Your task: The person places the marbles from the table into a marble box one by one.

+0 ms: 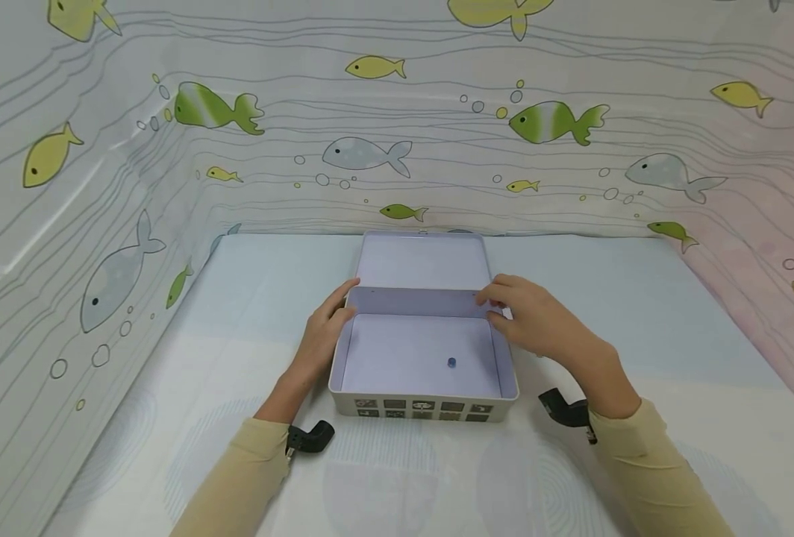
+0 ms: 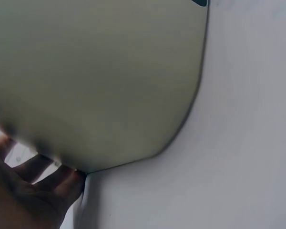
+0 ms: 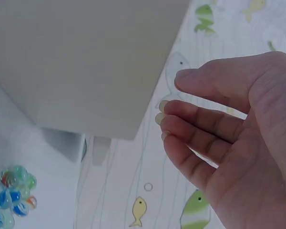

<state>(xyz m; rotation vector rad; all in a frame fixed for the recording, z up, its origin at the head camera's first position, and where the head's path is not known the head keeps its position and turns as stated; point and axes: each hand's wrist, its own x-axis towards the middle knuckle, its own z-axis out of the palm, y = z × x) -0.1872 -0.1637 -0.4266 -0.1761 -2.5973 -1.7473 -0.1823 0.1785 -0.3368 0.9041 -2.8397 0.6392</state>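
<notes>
A pale rectangular tin box [image 1: 424,406] lies on the table, its hinged lid [image 1: 422,259] swung back. Inside sits one small blue marble [image 1: 451,362], right of centre. My left hand [image 1: 319,335] holds the box's left wall, thumb at the rim and fingers along the outside. In the left wrist view, those fingers [image 2: 69,183] touch the edge of the beige box side [image 2: 109,86]. My right hand [image 1: 534,317] hovers at the right rear rim. The right wrist view shows its thumb apart from the loosely bent fingers [image 3: 195,138], nothing between them, just off the box.
Several glass marbles [image 3: 12,193] lie in a cluster on the pale surface beyond the box in the right wrist view; the head view does not show them. Fish-printed sheeting [image 1: 437,112] forms the back and side walls. A black wrist camera sits on each forearm.
</notes>
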